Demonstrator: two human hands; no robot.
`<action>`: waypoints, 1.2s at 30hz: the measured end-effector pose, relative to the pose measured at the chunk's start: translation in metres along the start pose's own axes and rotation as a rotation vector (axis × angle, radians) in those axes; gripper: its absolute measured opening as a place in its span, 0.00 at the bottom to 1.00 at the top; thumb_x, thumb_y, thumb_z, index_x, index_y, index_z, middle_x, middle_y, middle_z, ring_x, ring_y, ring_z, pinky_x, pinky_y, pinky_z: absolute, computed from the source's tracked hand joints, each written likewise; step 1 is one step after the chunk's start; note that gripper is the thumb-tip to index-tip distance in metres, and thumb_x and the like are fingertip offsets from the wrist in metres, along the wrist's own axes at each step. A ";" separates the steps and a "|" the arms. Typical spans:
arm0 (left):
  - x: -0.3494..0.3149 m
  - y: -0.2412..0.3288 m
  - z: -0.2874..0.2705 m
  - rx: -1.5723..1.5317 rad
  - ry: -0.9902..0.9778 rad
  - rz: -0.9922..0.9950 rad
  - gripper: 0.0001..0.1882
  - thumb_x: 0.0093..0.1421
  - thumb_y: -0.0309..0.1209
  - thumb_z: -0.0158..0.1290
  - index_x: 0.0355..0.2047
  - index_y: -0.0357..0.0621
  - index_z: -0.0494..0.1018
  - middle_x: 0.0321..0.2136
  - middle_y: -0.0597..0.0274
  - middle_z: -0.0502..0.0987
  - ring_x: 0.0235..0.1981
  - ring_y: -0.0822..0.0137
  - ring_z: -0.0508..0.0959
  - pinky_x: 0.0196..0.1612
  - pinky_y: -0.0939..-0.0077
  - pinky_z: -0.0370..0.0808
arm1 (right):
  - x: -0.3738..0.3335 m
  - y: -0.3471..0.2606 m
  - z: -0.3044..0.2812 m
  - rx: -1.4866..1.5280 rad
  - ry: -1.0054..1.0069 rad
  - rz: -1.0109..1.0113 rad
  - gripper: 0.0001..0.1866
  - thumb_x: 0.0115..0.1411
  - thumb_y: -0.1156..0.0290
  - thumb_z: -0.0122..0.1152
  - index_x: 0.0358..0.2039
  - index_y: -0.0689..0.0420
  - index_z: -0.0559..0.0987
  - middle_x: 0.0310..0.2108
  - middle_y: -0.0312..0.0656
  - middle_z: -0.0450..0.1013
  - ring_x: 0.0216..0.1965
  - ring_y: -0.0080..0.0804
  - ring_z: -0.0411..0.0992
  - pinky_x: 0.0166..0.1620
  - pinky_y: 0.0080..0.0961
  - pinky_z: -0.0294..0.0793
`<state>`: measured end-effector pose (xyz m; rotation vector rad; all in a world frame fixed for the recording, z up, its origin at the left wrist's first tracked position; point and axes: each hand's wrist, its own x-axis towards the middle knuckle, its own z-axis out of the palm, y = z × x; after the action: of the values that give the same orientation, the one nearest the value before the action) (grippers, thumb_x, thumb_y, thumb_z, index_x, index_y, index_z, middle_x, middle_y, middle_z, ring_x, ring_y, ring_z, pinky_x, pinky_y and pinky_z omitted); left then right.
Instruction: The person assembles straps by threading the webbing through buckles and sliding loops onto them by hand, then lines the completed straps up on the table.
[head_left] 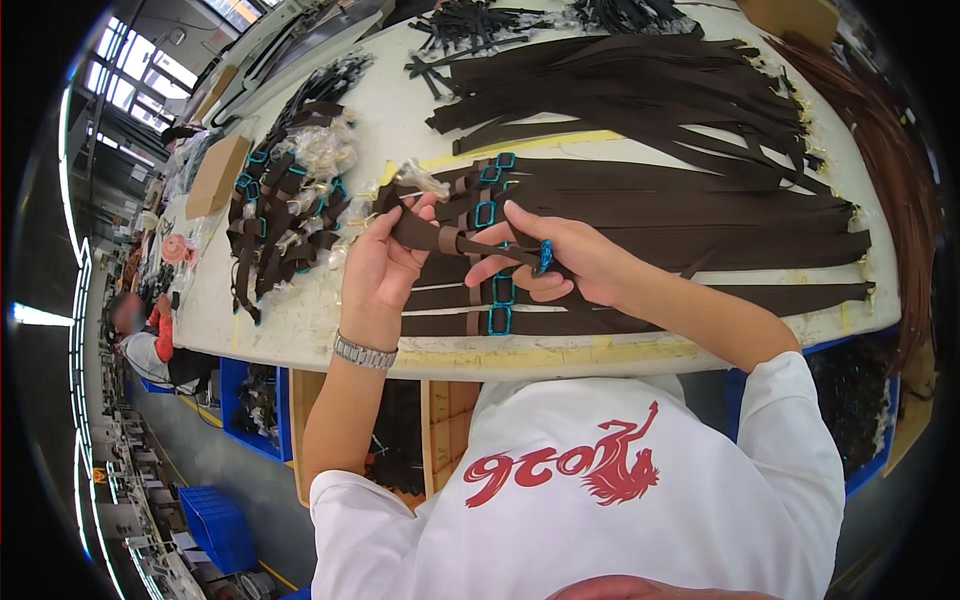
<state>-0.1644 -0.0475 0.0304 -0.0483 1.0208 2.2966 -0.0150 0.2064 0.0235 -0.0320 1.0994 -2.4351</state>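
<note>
Above the table, my left hand (385,262) pinches the wide end of a dark brown belt (415,232) between thumb and fingers. A lighter brown loop (448,240) goes round this belt between my hands. My right hand (575,258) grips it farther right, beside a shiny blue buckle (544,257); part of the strap there is hidden by the fingers. Beneath and beyond my hands lie several dark brown belts (640,200) side by side, their blue buckles (500,320) lined up at the left ends. Clear plastic wrapping (425,180) sits just past my left hand.
A pile of belts with blue buckles and plastic wrapping (300,190) lies at the left of the white table (300,335). More dark straps (620,90) are heaped at the back. A cardboard box (217,175) stands far left, blue crates (215,525) are on the floor, and another person (150,345) sits left.
</note>
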 end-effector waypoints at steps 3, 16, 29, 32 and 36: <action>-0.010 -0.026 0.004 0.060 0.165 0.057 0.15 0.80 0.26 0.39 0.58 0.28 0.65 0.59 0.32 0.77 0.53 0.49 0.85 0.58 0.54 0.86 | -0.022 0.003 -0.004 0.026 -0.014 -0.008 0.31 0.81 0.47 0.47 0.65 0.64 0.75 0.50 0.58 0.81 0.18 0.12 0.56 0.19 0.14 0.56; -0.057 -0.028 -0.023 0.069 0.149 0.054 0.21 0.82 0.34 0.41 0.65 0.28 0.65 0.65 0.43 0.76 0.68 0.48 0.76 0.68 0.51 0.80 | -0.044 0.028 0.002 0.057 0.180 -0.014 0.20 0.81 0.56 0.51 0.58 0.61 0.74 0.40 0.51 0.82 0.17 0.13 0.56 0.20 0.16 0.58; -0.095 -0.053 0.061 1.824 -0.474 1.068 0.24 0.64 0.31 0.68 0.59 0.38 0.77 0.48 0.55 0.87 0.46 0.52 0.87 0.51 0.63 0.82 | -0.049 0.033 0.006 -0.074 0.169 0.062 0.22 0.78 0.49 0.57 0.41 0.58 0.77 0.33 0.48 0.83 0.17 0.15 0.57 0.20 0.20 0.55; -0.091 -0.074 0.055 1.664 -0.514 0.712 0.32 0.57 0.32 0.72 0.62 0.40 0.77 0.54 0.56 0.85 0.54 0.49 0.84 0.56 0.59 0.79 | -0.052 0.037 0.004 -0.140 0.198 0.026 0.23 0.78 0.48 0.57 0.41 0.59 0.76 0.31 0.44 0.81 0.16 0.16 0.58 0.19 0.20 0.56; -0.090 -0.079 0.058 1.725 -0.565 0.746 0.34 0.56 0.33 0.73 0.63 0.40 0.76 0.51 0.54 0.85 0.51 0.49 0.84 0.54 0.59 0.80 | -0.061 0.041 0.011 -0.184 0.285 0.003 0.24 0.78 0.48 0.57 0.43 0.61 0.75 0.28 0.42 0.79 0.15 0.18 0.63 0.18 0.21 0.59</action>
<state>-0.0359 -0.0145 0.0430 1.7100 2.4505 0.9505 0.0585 0.2011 0.0113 0.2648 1.4429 -2.3783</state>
